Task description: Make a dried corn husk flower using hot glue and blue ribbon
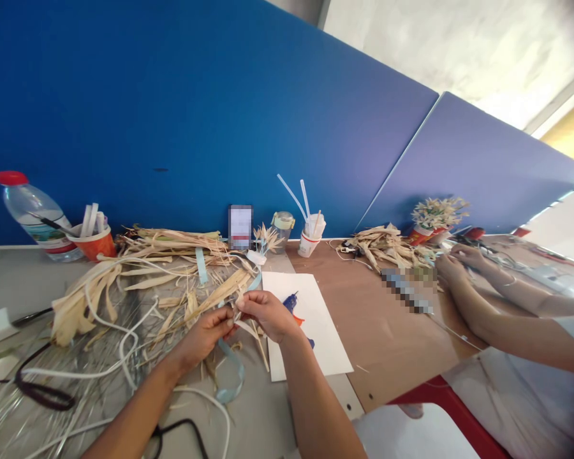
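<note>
My left hand (205,335) and my right hand (266,313) meet over the desk, both pinched on a dried corn husk strip (220,294) that runs up and left from my fingers. A light blue ribbon (232,373) loops down below my hands. Under my right hand lies a white sheet of paper (316,331) with a blue glue gun (291,301) partly hidden on it. A heap of dried husks (148,261) spreads to the left of my hands.
A water bottle (31,213) and an orange paper cup (93,242) stand at back left, a cup of glue sticks (310,239) at back centre. White and black cables (124,344) cross the husks. Another person's hands (454,264) work at the right beside a husk flower pot (435,220).
</note>
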A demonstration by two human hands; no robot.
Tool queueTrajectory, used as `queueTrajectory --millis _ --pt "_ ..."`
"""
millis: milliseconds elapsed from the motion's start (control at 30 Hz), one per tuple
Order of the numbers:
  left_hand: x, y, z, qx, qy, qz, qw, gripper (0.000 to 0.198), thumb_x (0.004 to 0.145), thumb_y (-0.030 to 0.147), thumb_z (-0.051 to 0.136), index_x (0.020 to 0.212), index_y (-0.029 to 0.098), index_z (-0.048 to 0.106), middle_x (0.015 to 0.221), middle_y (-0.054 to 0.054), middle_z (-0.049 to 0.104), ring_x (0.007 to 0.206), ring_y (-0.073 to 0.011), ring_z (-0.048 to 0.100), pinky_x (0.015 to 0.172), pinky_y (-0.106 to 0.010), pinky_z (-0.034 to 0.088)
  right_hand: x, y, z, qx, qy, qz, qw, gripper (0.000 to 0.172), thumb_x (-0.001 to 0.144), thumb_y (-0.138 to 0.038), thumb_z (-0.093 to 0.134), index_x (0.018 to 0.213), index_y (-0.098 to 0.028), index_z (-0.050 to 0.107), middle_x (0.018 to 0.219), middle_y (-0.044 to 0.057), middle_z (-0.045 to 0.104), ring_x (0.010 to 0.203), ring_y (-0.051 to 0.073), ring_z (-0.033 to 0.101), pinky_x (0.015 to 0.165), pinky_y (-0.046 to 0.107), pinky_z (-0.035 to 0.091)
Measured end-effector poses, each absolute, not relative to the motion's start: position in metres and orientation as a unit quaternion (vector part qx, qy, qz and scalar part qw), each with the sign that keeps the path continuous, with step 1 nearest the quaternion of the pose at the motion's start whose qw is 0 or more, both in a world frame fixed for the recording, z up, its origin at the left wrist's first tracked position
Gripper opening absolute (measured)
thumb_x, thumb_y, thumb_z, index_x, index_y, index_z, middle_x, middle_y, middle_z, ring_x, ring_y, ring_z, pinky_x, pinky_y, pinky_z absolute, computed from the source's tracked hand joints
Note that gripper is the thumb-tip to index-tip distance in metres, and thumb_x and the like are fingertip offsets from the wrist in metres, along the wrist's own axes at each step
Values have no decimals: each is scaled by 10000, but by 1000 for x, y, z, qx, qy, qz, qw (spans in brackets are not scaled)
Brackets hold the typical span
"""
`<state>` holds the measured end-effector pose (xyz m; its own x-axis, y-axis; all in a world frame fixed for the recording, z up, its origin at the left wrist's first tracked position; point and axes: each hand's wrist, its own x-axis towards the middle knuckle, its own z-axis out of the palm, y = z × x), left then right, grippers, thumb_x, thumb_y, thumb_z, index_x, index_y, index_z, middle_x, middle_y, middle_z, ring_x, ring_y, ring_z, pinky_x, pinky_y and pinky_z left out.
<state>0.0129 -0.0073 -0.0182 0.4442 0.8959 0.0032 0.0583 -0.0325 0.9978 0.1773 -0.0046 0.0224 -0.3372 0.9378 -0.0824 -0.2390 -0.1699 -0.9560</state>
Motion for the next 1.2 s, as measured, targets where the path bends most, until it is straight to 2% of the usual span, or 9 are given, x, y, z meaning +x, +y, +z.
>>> queueTrajectory --millis 167,467,733,967,1200 --pt "12 -6 -19 634 380 372 562 248 779 403 577 679 176 595 621 12 520 585 -133 444 569 -258 380 176 -3 19 -368 -425 696 446 299 574 -383 785 563 -148 599 543 -39 572 529 78 498 616 226 408" --pt "13 -4 -21 642 394 395 526 265 782 412 560 650 184 574 590 17 511 568 -140 457 551 -257 394 173 -1 16 -371 -358 718 468 317 481 -337 837 552 -148 593 510 -37 582 514 93 526 593 243 434" --pt "12 -3 -24 648 399 400 511 241 785 390 549 660 187 580 613 15 518 591 -145 463 572 -258 388 172 4 6 -371 -347 729 459 341 474 -357 847 564 -147 595 526 -22 616 506 113 560 564 248 454" --pt "14 -3 -21 632 401 408 522 226 765 384 573 660 185 591 592 23 518 560 -137 458 560 -259 380 171 5 5 -378 -324 739 454 319 535 -354 832 591 -134 608 532 -21 605 522 109 567 605 257 474" --pt "11 4 -23 486 422 538 544 246 680 400 692 695 166 618 612 10 576 575 -127 515 602 -253 430 172 9 7 -356 -218 742 525 233 767 -368 672 779 -137 645 630 14 651 532 117 598 574 244 487"
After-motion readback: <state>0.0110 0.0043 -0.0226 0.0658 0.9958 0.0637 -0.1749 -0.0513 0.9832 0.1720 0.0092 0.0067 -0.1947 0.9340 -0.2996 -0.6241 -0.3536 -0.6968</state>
